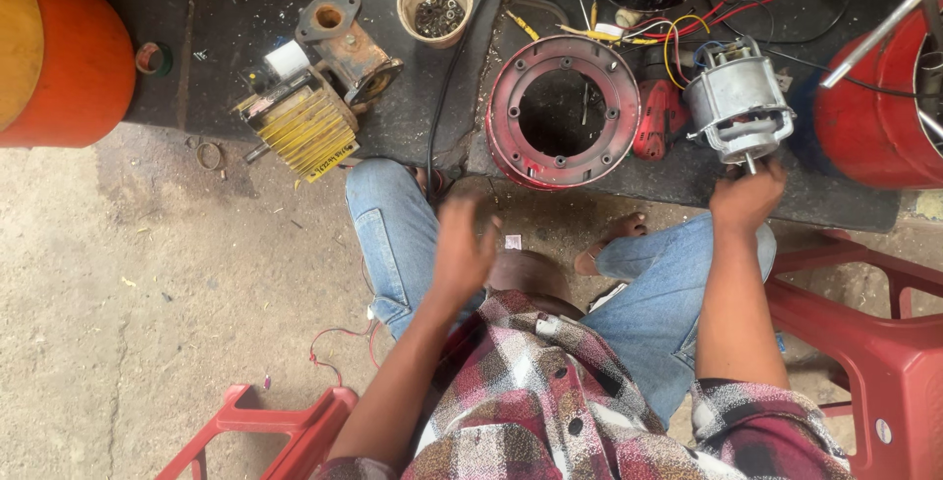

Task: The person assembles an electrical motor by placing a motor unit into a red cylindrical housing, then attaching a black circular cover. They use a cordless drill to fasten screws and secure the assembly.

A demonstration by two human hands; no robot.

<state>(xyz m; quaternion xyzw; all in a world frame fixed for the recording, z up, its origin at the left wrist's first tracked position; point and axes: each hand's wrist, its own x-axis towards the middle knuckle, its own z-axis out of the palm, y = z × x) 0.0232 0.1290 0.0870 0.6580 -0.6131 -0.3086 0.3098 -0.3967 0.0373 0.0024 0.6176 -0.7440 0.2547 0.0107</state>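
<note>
The right hand (747, 195) grips the motor (739, 109) by its shaft, lifted clear of the red ring (562, 112) to its left. The left hand (462, 249) hangs loose and empty, so refitting looks undone.

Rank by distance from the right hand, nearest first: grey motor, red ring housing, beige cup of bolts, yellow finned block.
From the right hand:
1. Grey motor, just above it, shaft at the fingers.
2. Red ring housing, to its left.
3. Beige cup of bolts, upper centre.
4. Yellow finned block, far left.

A single head-worn camera is looking almost straight down from above the seated person, taking in the lap and both arms close below and, farther ahead at the picture's top, the dark mat (413, 116) on the floor.
</note>
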